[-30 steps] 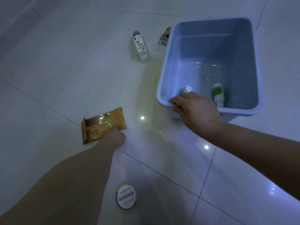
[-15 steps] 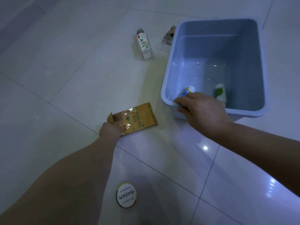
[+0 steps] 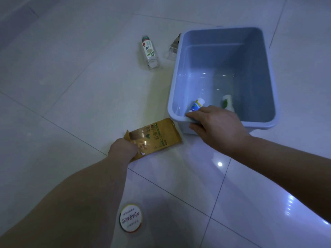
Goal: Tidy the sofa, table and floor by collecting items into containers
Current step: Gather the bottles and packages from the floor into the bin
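Observation:
A gold snack packet (image 3: pixel 157 136) hangs just above the white tiled floor, pinched at its near corner by my left hand (image 3: pixel 123 149). Its far corner nearly reaches the blue plastic bin (image 3: pixel 266 68) to the right. My right hand (image 3: pixel 215 124) grips the bin's near rim, fingers curled over the edge. Inside the bin lie a small blue-and-white bottle (image 3: pixel 196 104) and a white bottle with a green label (image 3: pixel 227 102).
A clear bottle with a green cap (image 3: pixel 149 52) lies on the floor left of the bin. A small clear wrapped object (image 3: pixel 172 48) sits against the bin's far left corner. A round lidded cup (image 3: pixel 130 218) stands by my left forearm.
My left hand lifted the gold packet off the floor and carried it right toward the bin. My right hand stayed on the bin's rim.

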The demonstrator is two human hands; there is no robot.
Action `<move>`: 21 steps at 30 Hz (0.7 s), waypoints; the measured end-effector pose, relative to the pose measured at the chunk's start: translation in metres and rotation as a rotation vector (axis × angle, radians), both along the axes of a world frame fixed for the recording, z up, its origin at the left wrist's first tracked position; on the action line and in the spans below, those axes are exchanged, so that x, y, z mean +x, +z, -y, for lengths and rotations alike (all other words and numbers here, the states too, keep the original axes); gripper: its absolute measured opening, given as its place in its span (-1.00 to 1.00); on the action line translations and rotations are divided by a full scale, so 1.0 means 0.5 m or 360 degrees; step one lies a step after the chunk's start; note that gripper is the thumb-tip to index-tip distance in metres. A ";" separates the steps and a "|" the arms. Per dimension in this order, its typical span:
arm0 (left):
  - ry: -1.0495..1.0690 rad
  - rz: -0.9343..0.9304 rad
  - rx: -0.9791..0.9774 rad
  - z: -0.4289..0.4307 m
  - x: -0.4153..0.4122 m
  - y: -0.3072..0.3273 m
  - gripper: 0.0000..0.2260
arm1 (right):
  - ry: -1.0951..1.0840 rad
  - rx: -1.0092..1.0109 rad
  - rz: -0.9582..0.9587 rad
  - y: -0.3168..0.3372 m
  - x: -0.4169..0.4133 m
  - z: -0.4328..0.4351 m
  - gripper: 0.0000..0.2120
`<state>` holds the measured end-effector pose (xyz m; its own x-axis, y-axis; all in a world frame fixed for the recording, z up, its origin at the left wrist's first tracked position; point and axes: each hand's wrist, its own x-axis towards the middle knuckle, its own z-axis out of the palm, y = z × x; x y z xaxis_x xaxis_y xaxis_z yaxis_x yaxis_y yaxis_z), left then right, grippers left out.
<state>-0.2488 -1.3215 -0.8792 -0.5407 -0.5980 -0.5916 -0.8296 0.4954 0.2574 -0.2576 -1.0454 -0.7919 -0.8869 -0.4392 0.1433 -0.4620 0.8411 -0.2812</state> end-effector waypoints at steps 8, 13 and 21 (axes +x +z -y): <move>0.0121 -0.0276 -0.0027 -0.022 -0.022 0.066 -0.84 | -0.0021 0.0108 0.0081 0.012 0.004 -0.033 -0.71; 0.0208 -0.0568 0.0081 -0.052 -0.061 0.131 -0.86 | -0.0003 0.0195 0.0033 0.010 0.006 -0.044 -0.73; -0.0064 -0.0987 0.0027 -0.140 -0.145 0.225 -0.75 | -0.0055 0.0252 0.0017 0.020 0.008 -0.088 -0.76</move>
